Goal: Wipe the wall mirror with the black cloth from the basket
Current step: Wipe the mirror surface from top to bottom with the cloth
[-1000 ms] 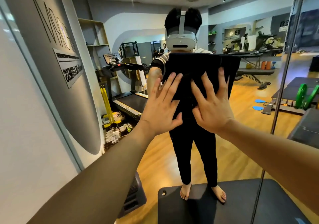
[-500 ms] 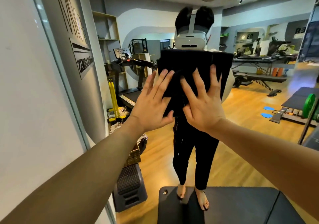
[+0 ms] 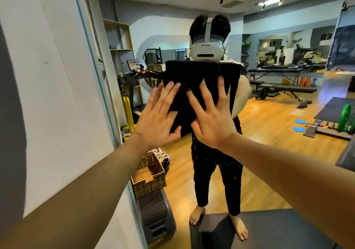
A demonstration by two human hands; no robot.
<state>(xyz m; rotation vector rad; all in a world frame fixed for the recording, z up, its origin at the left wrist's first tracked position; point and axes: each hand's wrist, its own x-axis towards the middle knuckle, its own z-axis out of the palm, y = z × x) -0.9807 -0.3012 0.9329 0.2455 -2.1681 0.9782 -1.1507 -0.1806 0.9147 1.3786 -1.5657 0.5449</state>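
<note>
The black cloth [image 3: 194, 76] lies spread flat against the wall mirror [image 3: 269, 133], at chest height in the middle of the view. My left hand [image 3: 157, 120] presses its lower left part with straight, spread fingers. My right hand [image 3: 211, 118] presses its lower right part the same way, beside the left hand. The mirror reflects a person wearing a white headset, partly hidden behind the cloth. A woven basket [image 3: 148, 177] shows in the reflection at the mirror's lower left.
The mirror's grey frame edge [image 3: 99, 76] runs down the left, with a white and grey wall [image 3: 48, 95] beyond it. A dark padded bench [image 3: 269, 229] appears low in the reflection. Reflected gym equipment, a treadmill [image 3: 138, 72] and wooden floor fill the background.
Both hands and the cloth have slid to the left across the mirror, toward its frame edge. The basket's reflection has come into view at the lower left.
</note>
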